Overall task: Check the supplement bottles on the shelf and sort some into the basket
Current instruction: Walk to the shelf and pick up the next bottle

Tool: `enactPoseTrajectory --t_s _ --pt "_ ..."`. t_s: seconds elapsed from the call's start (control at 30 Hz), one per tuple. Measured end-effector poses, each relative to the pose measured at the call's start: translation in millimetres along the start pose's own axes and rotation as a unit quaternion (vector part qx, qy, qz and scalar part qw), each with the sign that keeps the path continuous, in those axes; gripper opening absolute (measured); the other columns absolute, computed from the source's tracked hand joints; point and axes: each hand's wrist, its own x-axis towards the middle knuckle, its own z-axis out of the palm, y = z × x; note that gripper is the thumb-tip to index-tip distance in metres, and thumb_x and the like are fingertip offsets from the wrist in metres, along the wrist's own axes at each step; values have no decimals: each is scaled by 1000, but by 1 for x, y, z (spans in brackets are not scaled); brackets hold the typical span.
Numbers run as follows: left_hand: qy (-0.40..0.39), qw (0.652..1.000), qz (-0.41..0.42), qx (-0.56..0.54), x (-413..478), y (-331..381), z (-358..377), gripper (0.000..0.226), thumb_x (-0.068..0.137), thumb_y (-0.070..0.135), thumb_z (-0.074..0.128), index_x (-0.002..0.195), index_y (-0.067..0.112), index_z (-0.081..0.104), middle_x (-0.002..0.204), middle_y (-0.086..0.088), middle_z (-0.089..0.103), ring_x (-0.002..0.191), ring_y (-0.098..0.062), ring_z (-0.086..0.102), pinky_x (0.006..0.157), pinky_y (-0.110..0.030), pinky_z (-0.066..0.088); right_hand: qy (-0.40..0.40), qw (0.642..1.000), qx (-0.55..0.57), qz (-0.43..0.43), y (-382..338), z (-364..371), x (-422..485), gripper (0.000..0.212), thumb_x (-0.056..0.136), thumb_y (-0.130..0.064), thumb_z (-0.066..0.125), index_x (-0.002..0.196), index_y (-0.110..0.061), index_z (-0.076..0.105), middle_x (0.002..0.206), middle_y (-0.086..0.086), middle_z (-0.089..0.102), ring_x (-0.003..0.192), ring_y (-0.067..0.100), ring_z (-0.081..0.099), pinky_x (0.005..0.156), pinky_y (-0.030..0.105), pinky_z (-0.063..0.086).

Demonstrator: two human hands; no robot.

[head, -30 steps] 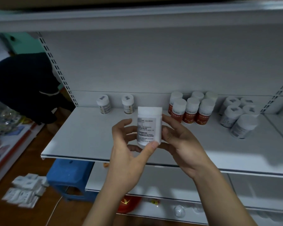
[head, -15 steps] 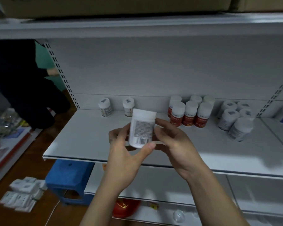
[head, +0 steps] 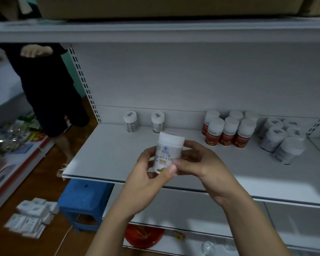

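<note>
A white supplement bottle (head: 167, 149) with a white cap is held upright over the front of the white shelf (head: 107, 156). My left hand (head: 148, 174) grips it from below and the left, thumb across its lower label. My right hand (head: 201, 161) holds its right side with curled fingers. At the back of the shelf stand two small white bottles (head: 131, 121), several red-labelled bottles (head: 227, 132) and a cluster of white bottles (head: 281, 137) at the right. No basket is in view.
A person in dark clothes (head: 48, 89) stands at the left beside the shelf upright. A blue plastic stool (head: 81, 200) and scattered white packets (head: 31, 215) lie on the wooden floor. A red object (head: 143, 236) sits on the lower shelf. Cardboard boxes rest on the top shelf.
The bottle has been turned in my hands, so the barcode side gave way to the front label. The person at the left has stood up straighter. My view has tilted slightly upward.
</note>
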Motion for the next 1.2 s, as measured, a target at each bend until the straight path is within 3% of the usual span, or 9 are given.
enactPoseTrajectory --t_s 0.17,0.27,0.33,0.47,0.53,0.8,0.97,1.07,1.2 --pt "24 995 27 94 11 -9 -21 68 65 21 87 120 39 50 118 19 59 109 4 55 83 -13 48 -33 993 -106 -36 -13 5 -2 54 69 3 80 113 -22 65 108 -9 72 105 5 65 86 27 55" --pt "28 993 49 100 18 -10 -35 68 66 8 86 116 41 53 111 27 61 109 7 54 83 -9 46 -53 989 -130 -47 -24 10 2 54 68 -2 81 115 -24 65 112 -11 71 109 5 64 88 27 55" --pt "12 994 50 94 22 -9 -45 64 69 13 86 116 42 54 111 24 62 106 8 56 79 -7 46 -40 987 -144 -51 -27 17 7 50 71 -9 82 115 -24 65 110 -10 72 105 7 66 88 28 55" --pt "-7 995 41 94 27 -6 -57 60 63 57 74 118 40 57 106 18 68 96 1 64 74 -18 53 54 989 -132 -30 -24 35 22 29 86 -20 70 114 -27 63 91 -7 75 84 10 71 78 29 56" --pt "0 994 31 106 31 -6 -63 59 60 65 70 114 42 58 103 20 69 93 6 63 70 -12 50 68 989 -133 -18 -20 41 29 21 90 -24 66 109 -33 62 88 -5 75 81 12 71 75 30 57" --pt "-15 992 -7 122 54 -29 -80 60 65 30 87 116 38 56 105 23 65 93 13 57 68 -5 45 118 970 -210 -16 -15 59 49 44 78 -25 79 118 -33 62 99 -12 70 84 4 69 78 31 58" --pt "15 993 14 113 71 -50 -80 57 68 18 87 111 37 56 101 25 64 93 14 56 67 -4 44 157 927 -337 -42 -9 77 65 43 70 -35 84 108 -30 64 100 -18 67 82 -5 63 68 9 47" --pt "5 989 25 146 82 -62 -82 57 72 21 84 114 42 51 106 23 62 99 5 56 72 -8 44 163 915 -366 -35 -2 84 75 45 71 -36 82 110 -28 62 103 -15 65 81 0 64 67 14 47" --pt "-24 964 21 263 99 -75 -94 72 79 45 75 140 34 40 130 12 53 123 -8 43 92 -21 37 183 897 -402 -21 10 75 100 38 71 -30 78 104 -24 61 102 -4 66 85 15 65 74 29 51"
